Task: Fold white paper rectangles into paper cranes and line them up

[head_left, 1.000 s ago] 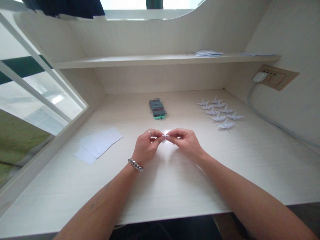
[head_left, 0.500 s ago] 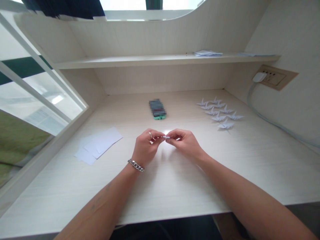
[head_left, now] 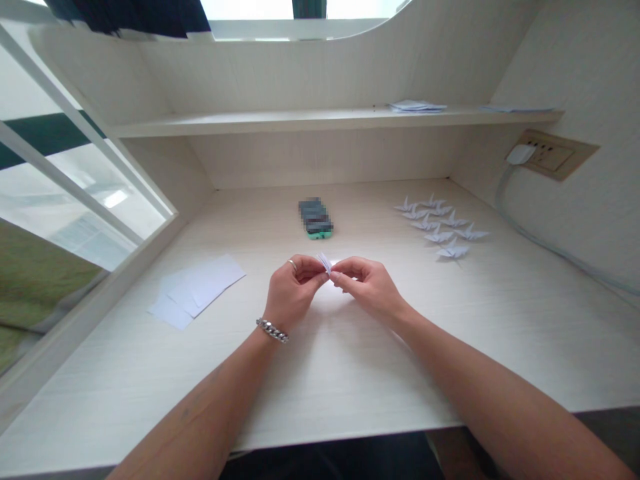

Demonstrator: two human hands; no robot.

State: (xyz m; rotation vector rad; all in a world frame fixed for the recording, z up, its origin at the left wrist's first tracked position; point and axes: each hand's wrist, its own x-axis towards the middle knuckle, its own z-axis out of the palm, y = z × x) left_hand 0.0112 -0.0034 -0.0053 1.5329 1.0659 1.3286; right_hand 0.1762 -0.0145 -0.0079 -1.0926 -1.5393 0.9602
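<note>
My left hand (head_left: 293,288), with a ring and a chain bracelet, and my right hand (head_left: 367,283) meet just above the middle of the pale wooden desk (head_left: 350,373). Both pinch a small folded piece of white paper (head_left: 325,263) between thumb and fingertips. A narrow tip of the paper sticks up and to the left between the hands; the rest is hidden by the fingers. Several finished white paper cranes (head_left: 443,225) lie in a group on the desk to the far right of my right hand.
A stack of white paper sheets (head_left: 197,289) lies on the desk to the left. A phone in a green case (head_left: 315,218) rests farther back. More paper (head_left: 417,105) sits on the shelf above. A wall socket (head_left: 550,155) with a plugged cable is at right.
The folded paper has turned between my fingertips: it lay flat between the hands, and now a tip points up and left. Both hands stayed in place.
</note>
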